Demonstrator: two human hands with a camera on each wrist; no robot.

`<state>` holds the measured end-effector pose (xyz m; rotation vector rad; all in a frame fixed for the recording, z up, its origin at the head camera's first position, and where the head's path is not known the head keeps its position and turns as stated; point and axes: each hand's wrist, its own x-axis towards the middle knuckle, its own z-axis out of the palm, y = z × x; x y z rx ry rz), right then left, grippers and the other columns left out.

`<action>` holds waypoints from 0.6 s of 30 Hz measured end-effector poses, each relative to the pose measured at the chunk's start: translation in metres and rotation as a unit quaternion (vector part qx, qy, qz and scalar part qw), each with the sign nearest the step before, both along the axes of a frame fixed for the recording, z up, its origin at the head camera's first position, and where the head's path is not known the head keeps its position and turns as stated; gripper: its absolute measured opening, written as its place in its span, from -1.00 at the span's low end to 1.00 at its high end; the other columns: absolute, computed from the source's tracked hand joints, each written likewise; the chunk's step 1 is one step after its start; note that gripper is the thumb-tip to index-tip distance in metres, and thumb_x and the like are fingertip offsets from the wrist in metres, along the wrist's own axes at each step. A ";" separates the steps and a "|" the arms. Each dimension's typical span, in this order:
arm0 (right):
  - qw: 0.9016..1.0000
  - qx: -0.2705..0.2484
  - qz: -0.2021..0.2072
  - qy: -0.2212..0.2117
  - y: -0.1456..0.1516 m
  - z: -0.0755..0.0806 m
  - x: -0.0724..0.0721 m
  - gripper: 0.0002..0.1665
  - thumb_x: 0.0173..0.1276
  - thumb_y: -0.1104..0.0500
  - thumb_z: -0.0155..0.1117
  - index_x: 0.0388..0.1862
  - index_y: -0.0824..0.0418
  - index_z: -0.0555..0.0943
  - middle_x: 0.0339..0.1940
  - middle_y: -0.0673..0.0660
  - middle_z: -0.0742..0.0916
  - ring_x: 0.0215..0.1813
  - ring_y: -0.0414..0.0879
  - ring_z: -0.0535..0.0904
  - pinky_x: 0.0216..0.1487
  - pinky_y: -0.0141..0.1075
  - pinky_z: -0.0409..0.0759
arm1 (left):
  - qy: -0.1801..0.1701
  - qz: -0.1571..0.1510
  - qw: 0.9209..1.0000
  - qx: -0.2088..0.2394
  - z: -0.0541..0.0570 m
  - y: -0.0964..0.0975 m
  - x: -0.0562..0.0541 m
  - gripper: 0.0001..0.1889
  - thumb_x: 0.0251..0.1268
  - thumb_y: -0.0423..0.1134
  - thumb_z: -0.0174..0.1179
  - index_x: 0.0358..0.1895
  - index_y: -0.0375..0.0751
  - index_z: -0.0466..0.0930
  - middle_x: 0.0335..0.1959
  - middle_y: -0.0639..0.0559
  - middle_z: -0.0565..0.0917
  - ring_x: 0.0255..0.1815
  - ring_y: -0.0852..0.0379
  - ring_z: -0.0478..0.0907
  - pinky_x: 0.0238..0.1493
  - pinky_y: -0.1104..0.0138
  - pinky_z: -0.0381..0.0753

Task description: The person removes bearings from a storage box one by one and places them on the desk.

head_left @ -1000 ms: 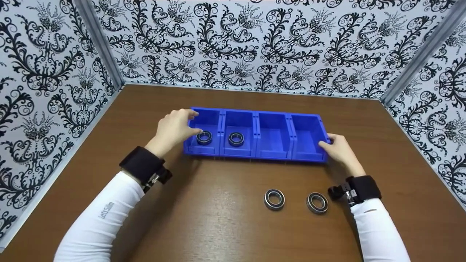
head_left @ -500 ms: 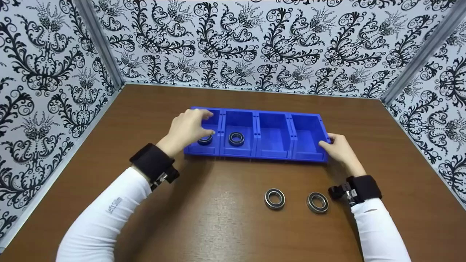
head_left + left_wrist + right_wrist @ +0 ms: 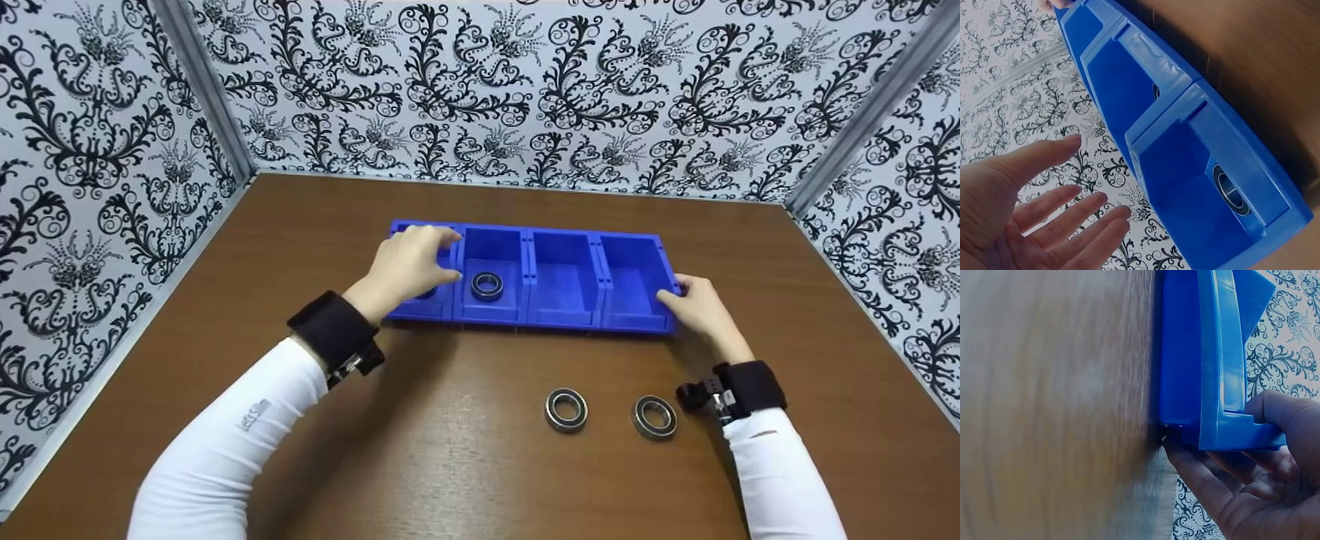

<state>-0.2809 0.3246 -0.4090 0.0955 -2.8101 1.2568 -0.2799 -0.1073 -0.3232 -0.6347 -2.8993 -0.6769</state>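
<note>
A blue bin with several compartments (image 3: 566, 319) stands on the table. My left hand (image 3: 409, 262) hovers over its leftmost compartment, thumb and fingers spread apart with nothing between them. Under that hand, a ball bearing (image 3: 1231, 190) lies in the leftmost compartment, mostly hidden in the head view. A second bearing (image 3: 487, 286) lies flat in the neighbouring compartment. At the bin's right end, my right hand (image 3: 701, 311) grips the side wall, thumb over the rim and fingers outside, as the right wrist view shows.
Two more bearings lie flat on the brown table (image 3: 337, 465) in front of the bin: one bearing (image 3: 566, 410) near its middle and another bearing (image 3: 654, 418) closer to the right wrist. Patterned walls (image 3: 525, 90) enclose the table at the back and sides.
My left hand has moved right across the leftmost compartment, covering more of the bearing there. The right hand, the bin and the bearings stay in place.
</note>
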 end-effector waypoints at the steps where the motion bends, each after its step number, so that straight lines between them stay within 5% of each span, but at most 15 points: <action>1: 1.000 0.000 -0.001 0.001 0.000 0.000 0.000 -0.50 0.41 0.32 0.12 0.21 0.67 0.47 -0.05 0.51 0.68 -0.32 -0.26 0.58 -0.30 -0.50 0.54 | 0.000 -0.004 1.000 -0.001 0.000 0.001 0.000 -0.40 0.14 -0.13 0.49 0.27 -0.20 0.61 0.14 -0.10 0.70 0.14 -0.12 0.63 0.05 -0.02 0.61; 18: 1.000 -0.008 -0.001 0.004 0.000 -0.001 0.000 -0.50 0.39 0.34 0.10 0.20 0.68 0.48 -0.10 0.48 0.70 -0.38 -0.31 0.58 -0.34 -0.49 0.56 | -0.015 -0.057 0.998 -0.005 -0.009 0.023 -0.010 -0.42 0.16 -0.21 0.48 0.28 -0.23 0.60 0.23 -0.09 0.64 0.26 -0.08 0.55 0.25 0.09 0.50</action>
